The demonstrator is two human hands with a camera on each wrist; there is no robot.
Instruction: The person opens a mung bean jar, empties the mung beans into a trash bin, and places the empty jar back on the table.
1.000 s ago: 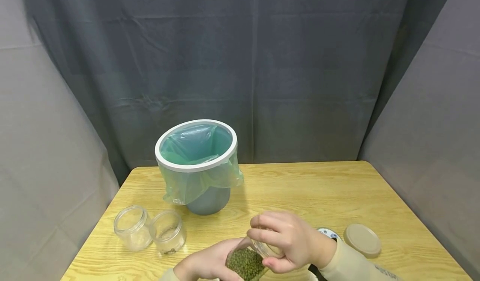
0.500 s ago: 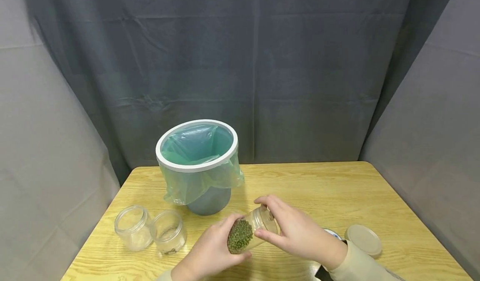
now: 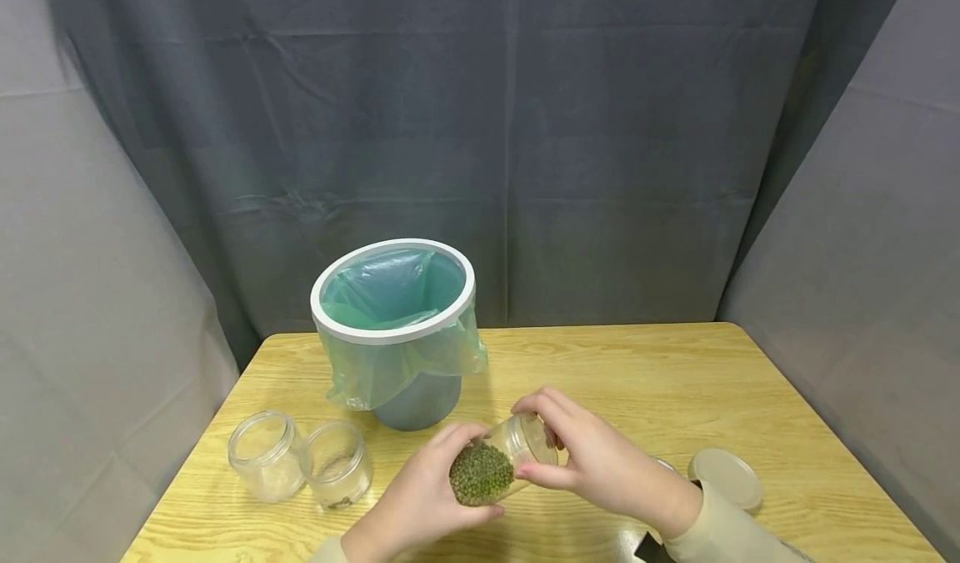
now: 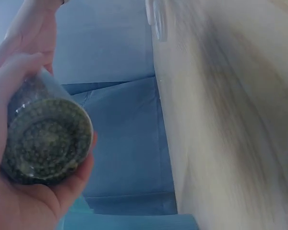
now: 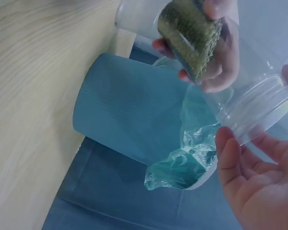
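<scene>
My left hand (image 3: 427,488) grips the bean-filled end of a clear jar (image 3: 504,438), its fingers and thumb wrapped round the side. Small round green beans (image 3: 480,473) are gathered at that end, and they show through the base in the left wrist view. The jar lies tilted, its threaded end up toward the right. My right hand (image 3: 603,467) holds this clear end, thumb on the near side and fingers over the far side. In the right wrist view the ridged clear rim (image 5: 259,108) sits between thumb and fingers.
A grey bin (image 3: 420,400) with a white rim and green liner bag (image 3: 405,363) stands behind the hands. Two clear open jars (image 3: 262,459) stand at left. A beige lid (image 3: 726,478) lies at right, with another lid (image 3: 664,463) partly hidden behind the right wrist.
Both hands have raised the jar away from the table's front edge and tipped it more sideways. The right hand's fingers have spread round the clear end. Over the last half second little moved.
</scene>
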